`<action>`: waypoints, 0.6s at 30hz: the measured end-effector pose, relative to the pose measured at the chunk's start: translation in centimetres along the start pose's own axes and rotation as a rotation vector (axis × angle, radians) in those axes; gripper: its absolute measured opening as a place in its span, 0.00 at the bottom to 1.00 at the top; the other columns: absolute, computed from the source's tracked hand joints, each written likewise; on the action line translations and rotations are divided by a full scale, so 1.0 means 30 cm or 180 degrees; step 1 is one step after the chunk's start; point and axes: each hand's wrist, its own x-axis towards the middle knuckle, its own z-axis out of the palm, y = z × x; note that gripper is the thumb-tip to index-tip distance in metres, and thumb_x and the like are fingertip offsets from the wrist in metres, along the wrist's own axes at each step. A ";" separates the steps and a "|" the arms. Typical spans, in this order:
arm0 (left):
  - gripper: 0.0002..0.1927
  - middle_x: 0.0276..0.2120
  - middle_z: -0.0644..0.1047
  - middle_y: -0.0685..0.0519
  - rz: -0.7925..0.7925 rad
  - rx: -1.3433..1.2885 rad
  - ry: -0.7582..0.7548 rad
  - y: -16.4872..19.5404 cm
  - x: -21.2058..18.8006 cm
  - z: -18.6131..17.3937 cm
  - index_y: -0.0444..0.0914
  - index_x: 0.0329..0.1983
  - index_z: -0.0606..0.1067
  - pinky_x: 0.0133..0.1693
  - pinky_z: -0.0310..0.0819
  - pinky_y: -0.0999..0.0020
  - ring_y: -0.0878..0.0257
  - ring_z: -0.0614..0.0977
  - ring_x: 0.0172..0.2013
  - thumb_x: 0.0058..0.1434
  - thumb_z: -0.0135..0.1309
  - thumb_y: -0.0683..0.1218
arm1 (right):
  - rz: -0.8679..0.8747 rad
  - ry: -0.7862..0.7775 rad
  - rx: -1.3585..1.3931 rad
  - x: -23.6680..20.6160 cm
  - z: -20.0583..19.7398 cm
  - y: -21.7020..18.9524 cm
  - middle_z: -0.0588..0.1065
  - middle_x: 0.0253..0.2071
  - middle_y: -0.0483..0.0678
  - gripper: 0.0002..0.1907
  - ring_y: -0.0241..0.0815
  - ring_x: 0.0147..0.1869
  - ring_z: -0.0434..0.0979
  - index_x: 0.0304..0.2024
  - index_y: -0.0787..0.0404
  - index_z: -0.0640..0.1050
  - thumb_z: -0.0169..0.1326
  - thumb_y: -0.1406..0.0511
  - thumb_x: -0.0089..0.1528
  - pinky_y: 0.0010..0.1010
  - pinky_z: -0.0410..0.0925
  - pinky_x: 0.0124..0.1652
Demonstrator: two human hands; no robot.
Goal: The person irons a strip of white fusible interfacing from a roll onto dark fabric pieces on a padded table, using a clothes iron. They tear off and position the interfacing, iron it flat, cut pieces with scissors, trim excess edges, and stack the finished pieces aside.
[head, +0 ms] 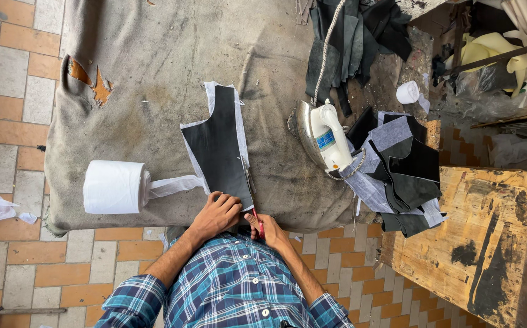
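A dark fabric piece [218,146] backed by white interlining lies on a grey padded work surface [160,54]. My left hand [215,214] presses flat on the near end of that piece. My right hand [266,229] grips red-handled scissors [252,197], whose blades run along the right edge of the fabric. A white roll of interlining tape [112,187] lies to the left, its strip trailing toward the fabric.
An iron [323,135] stands to the right on the surface, its braided cord running up. A stack of dark and white cut pieces [404,173] sits beside it. A worn wooden table [479,237] is at right. Tiled floor [8,121] surrounds.
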 end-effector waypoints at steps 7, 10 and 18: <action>0.15 0.49 0.73 0.54 -0.0098 -0.0063 -0.0070 0.005 0.005 0.006 0.41 0.50 0.71 0.57 0.64 0.50 0.58 0.74 0.51 0.64 0.56 0.50 | -0.0039 0.0092 -0.0012 -0.005 0.013 0.002 0.72 0.18 0.46 0.38 0.36 0.22 0.76 0.23 0.60 0.73 0.48 0.33 0.60 0.28 0.70 0.26; 0.15 0.49 0.73 0.54 -0.0147 -0.0098 -0.0113 0.009 0.005 -0.002 0.41 0.50 0.71 0.57 0.64 0.50 0.57 0.74 0.51 0.64 0.56 0.50 | -0.0005 0.0087 0.0127 -0.010 0.011 -0.003 0.72 0.18 0.45 0.37 0.36 0.23 0.77 0.23 0.59 0.73 0.47 0.33 0.60 0.29 0.71 0.27; 0.15 0.51 0.73 0.53 -0.0231 -0.0343 -0.0158 0.020 -0.014 -0.014 0.40 0.49 0.71 0.57 0.63 0.49 0.56 0.74 0.52 0.61 0.57 0.48 | -0.0063 0.0071 0.0049 -0.001 0.013 -0.008 0.72 0.18 0.45 0.40 0.37 0.25 0.77 0.24 0.59 0.73 0.43 0.30 0.58 0.29 0.71 0.28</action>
